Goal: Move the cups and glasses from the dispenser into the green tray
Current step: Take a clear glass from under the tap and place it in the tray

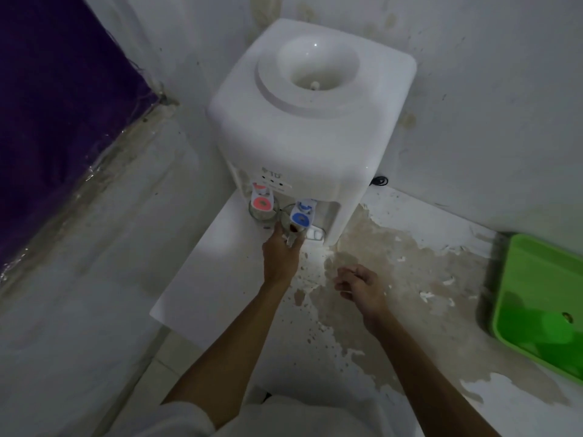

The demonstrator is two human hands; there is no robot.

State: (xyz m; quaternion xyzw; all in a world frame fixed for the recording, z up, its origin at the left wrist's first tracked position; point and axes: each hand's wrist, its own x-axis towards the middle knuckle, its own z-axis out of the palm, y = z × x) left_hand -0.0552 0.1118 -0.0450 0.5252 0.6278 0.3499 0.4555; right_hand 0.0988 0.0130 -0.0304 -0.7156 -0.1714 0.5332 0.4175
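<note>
A white water dispenser [303, 127] stands in the corner on a white counter, with a red tap [262, 200] and a blue tap [302, 216]. A clear glass [265, 216] sits under the red tap. My left hand [282, 253] is closed around a second clear glass mug [291, 231] under the blue tap. My right hand [359, 285] hovers loosely curled over the counter, holding nothing. The green tray [542, 298] lies at the right edge, away from both hands.
The counter [202, 279] has stained, peeling patches to the right of the dispenser. White walls close in behind and to the left. A dark purple curtain [56, 105] hangs at far left. A black cable [380, 181] runs behind the dispenser.
</note>
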